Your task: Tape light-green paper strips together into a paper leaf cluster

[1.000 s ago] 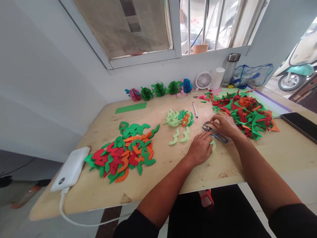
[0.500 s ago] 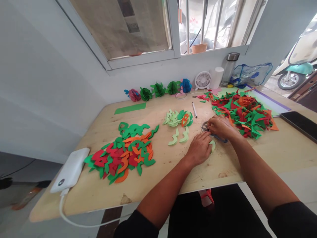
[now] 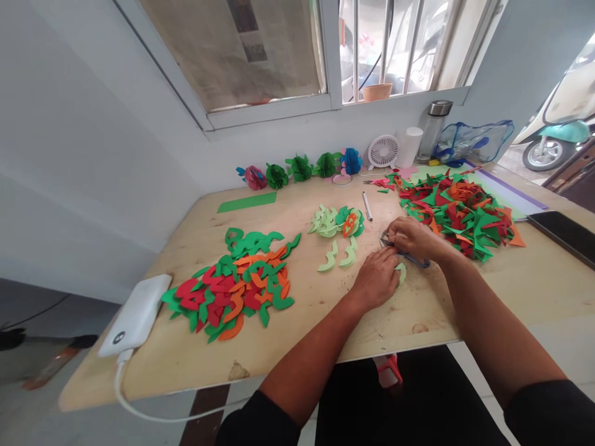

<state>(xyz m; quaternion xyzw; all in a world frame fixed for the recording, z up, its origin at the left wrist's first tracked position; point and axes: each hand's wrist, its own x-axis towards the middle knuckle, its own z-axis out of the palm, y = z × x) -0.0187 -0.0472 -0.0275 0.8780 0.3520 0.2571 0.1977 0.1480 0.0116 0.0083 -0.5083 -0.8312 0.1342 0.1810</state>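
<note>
My left hand rests on the table with its fingers together near a pale green paper piece, part of which shows beside the fingers. Just beyond it my right hand is closed, its fingertips pinched by a dark-handled tool lying under the hand; what the fingertips grip is too small to tell. Two pale green cut shapes lie to the left. Behind them is a small pile of pale green pieces with an orange shape on green ones.
Cut shapes are heaped at left, beside a white power bank. Paper scraps cover the right, near a phone. Paper figures, a fan and a bottle line the wall. A pen lies mid-table.
The view has shifted slightly. Both hands stay in nearly the same place, with only slight finger movement.
</note>
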